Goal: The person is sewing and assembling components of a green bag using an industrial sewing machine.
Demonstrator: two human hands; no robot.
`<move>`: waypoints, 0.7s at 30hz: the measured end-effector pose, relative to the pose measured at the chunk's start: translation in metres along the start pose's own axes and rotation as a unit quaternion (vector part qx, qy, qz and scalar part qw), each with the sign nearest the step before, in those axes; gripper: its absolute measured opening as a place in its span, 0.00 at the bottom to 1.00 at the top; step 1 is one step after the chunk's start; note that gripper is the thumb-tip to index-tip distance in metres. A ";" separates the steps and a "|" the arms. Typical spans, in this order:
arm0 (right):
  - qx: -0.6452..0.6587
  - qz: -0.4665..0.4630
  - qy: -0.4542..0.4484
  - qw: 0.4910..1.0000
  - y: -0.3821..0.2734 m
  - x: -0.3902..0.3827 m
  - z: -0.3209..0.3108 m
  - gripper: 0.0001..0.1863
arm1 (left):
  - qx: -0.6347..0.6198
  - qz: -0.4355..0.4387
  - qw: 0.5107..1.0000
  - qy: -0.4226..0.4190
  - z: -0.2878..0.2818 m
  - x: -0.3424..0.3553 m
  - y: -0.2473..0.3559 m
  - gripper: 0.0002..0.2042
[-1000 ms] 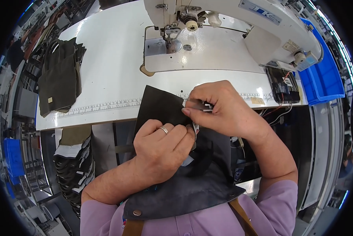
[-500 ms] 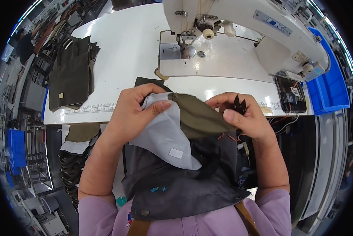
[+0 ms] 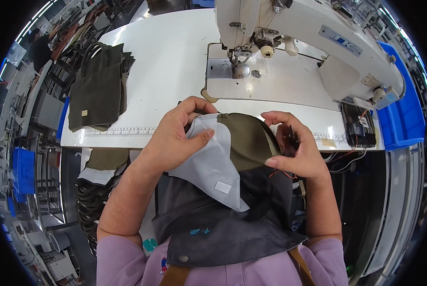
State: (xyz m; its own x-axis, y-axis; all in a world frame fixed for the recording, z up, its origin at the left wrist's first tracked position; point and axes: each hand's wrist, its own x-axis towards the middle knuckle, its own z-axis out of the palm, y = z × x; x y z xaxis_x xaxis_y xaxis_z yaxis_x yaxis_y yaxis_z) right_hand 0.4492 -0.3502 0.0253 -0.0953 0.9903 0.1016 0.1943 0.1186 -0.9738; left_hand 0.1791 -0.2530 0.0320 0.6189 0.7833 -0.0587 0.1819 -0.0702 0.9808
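Note:
A sewn cloth piece, olive fabric (image 3: 246,143) joined to pale grey lining (image 3: 201,159), is held up over my lap. My left hand (image 3: 175,136) pinches its upper left edge, thumb on the grey side and fingers behind. The lining hangs to a point and bears a small white label (image 3: 223,187). At the olive side's right edge, my right hand (image 3: 306,152) has its thumb and forefinger spread apart. Dark thread snips (image 3: 292,138) lie tucked inside that hand, partly hidden by the fingers. A reddish cord (image 3: 283,173) hangs by the right thumb.
A white sewing machine (image 3: 346,57) stands on the table (image 3: 170,52) ahead. Dark cloth pieces (image 3: 96,93) are stacked at the left, and a bundle (image 3: 92,202) hangs below. At the right are a black box (image 3: 358,126) with wires and a blue bin (image 3: 400,126).
My right thumb and forefinger have spread apart at the olive edge, and the snips' blades show less. The left hand keeps its pinch. The whole view has shifted slightly.

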 end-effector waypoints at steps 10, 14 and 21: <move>0.078 0.032 0.102 0.991 0.024 0.000 0.007 0.17 | 0.065 0.084 0.994 0.009 0.010 0.003 0.010 0.11; 0.073 0.025 0.126 0.989 0.023 0.002 0.008 0.20 | 0.080 0.067 0.994 0.016 0.016 0.011 0.013 0.06; -0.090 -0.008 0.138 0.986 0.028 0.002 -0.001 0.16 | 0.007 0.019 1.000 0.018 0.020 0.014 0.000 0.12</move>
State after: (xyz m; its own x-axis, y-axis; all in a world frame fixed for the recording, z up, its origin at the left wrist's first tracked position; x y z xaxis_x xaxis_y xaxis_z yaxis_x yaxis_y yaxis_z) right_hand 0.4552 -0.3451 -0.0012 0.1652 0.9675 0.1917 0.3666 0.1202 -0.9226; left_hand 0.2028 -0.2539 0.0275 0.5979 0.8014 -0.0153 0.1707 -0.1086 0.9793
